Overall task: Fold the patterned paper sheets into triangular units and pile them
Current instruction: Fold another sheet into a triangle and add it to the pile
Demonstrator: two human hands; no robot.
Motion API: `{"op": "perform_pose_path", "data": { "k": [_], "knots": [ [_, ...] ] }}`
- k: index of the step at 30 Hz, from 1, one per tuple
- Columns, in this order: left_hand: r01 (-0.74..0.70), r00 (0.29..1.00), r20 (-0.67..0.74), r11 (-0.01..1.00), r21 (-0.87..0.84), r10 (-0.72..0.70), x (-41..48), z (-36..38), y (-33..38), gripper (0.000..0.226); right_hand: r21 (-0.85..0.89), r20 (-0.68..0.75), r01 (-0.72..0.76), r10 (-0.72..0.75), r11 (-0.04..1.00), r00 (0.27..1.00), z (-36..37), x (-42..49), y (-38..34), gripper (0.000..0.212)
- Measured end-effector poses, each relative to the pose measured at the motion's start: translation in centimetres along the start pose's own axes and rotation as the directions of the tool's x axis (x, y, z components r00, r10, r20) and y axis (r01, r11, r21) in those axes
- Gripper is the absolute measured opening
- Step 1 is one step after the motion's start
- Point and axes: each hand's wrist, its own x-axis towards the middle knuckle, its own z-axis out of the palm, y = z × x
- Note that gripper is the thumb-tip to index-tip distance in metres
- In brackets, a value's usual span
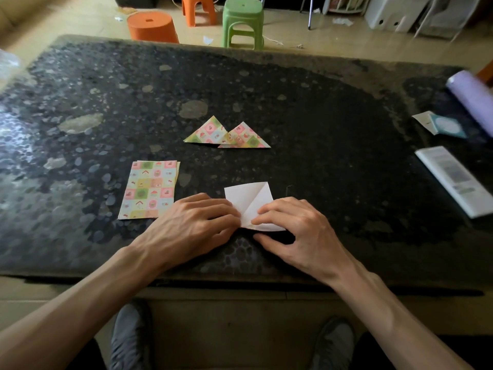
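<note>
At the near edge of the table (346,182) the sheet (249,197) lies white side up with a diagonal crease. The left hand (197,222) presses its left corner under flat, closed fingers, and the right hand (301,231) seems to pinch the lifted near edge between forefinger and thumb. If the left eases off, the sheet could slide on the glossy top and crease crooked; farther out, left, lies the stack (149,190), and beyond it two triangles (208,132) overlap only at a corner, so a pile there may sit askew.
</note>
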Motion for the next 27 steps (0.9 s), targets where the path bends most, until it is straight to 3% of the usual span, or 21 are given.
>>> {"op": "perform_pose_path", "data": {
  "k": [7,11,19,27],
  "knots": [
    [-0.004,1.0,0.009,0.998,0.056,0.003,-0.4,-0.2,-0.6,0.021,0.01,0.01,0.034,-0.035,0.999,0.999,0.8,0.3,-0.7,0.014],
    [0.07,0.997,0.035,0.997,-0.031,-0.069,-0.3,-0.2,-0.7,0.019,0.01,0.018,0.047,-0.047,0.999,0.999,1.7,0.2,-1.5,0.018],
    [0.279,0.96,0.068,0.938,-0.207,-0.27,-0.3,-0.1,-0.6,0.014,0.112,-0.041,-0.138,0.144,0.984,0.989,2.0,0.7,-1.9,0.015],
    [0.462,0.886,0.111,0.85,-0.254,-0.449,0.5,0.4,-0.7,0.022,0.208,0.014,-0.306,0.31,0.929,0.951,1.9,1.3,-1.9,0.028]
  ]
}}
